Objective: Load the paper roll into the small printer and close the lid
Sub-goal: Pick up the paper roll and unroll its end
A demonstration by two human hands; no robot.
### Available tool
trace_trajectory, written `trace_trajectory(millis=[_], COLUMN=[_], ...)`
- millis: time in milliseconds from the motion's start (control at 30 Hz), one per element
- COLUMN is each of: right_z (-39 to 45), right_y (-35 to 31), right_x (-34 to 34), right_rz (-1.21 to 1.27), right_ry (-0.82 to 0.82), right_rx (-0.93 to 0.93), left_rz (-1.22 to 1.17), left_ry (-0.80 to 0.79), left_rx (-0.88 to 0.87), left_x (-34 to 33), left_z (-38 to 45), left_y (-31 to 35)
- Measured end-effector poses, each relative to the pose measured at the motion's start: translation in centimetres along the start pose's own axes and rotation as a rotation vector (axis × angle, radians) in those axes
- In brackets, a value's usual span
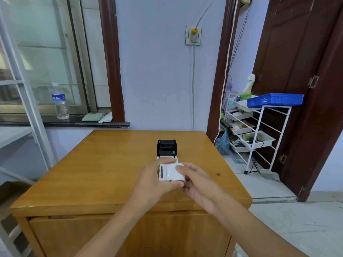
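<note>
White paper roll (171, 172) is gripped from both sides above the wooden table (104, 164): the left hand (157, 179) is curled around its left end, the right hand (194, 181) pinched on its right. One small printer (167, 151) is seen just behind, lid (166, 147) raised, its white base largely hidden by the fingers.

Soft, even daylight comes in from the window (46, 58) on the left — its frosted glass glows pale and washed out. The wall (157, 71) looks flat and bluish, with no hard shadows. The table (104, 164) top carries a dull sheen. Wide-angle distortion bends the door (300, 71) and frames outward at the edges — the whole picture is slightly soft.
</note>
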State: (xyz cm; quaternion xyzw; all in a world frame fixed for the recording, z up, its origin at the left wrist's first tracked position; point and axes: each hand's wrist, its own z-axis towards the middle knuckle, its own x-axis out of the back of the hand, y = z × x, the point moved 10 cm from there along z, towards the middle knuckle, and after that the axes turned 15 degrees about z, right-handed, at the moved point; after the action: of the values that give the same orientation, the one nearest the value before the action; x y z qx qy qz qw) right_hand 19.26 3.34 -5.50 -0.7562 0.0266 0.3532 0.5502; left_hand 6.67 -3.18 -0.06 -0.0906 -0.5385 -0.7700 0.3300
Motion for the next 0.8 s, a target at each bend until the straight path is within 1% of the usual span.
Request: trace_trajectory(millis=[67,167,233,333,400,467,533,633,800], right_z=[0.0,0.1,0.1,0.2,0.2,0.2,0.2,0.2,0.1], right_y=[0.1,0.1,0.2,0.1,-0.2,-1.0,-1.5,-2.0,-1.7], right_x=[-0.3,-0.6,-0.4,0.0,0.2,0.4,0.5,0.0,-1.8], right_rz=[0.051,-0.015,-0.127,-0.239,-0.316,-0.447,-0.53,-0.576,-0.659], right_ry=[-0.001,-0.018,-0.015,-0.004,0.009,0.041,0.057,0.041,-0.034], right_rx=[-0.015,-0.024,-0.027,-0.009,0.025,0.068,0.1,0.149,0.259], left_rz=[-0.043,0.041,0.195,0.476,0.629,0.754,0.849,0.95,0.971], left_ry=[0.009,0.02,0.002,-0.077,-0.125,-0.139,-0.13,-0.101,0.027], left_rx=[0.018,0.009,-0.027,-0.142,-0.194,-0.243,-0.314,-0.398,-0.348], left_x=[0.1,0.6,0.7,0.2,-0.1,-0.2,-0.5,-1.0,-0.3], left_z=[0.2,0.4,0.7,1.2,1.5,1.9,2.1,2.2,3.1], left_y=[-0.5,-0.9,-0.8,0.3,0.9,1.3,1.6,2.1,2.3])
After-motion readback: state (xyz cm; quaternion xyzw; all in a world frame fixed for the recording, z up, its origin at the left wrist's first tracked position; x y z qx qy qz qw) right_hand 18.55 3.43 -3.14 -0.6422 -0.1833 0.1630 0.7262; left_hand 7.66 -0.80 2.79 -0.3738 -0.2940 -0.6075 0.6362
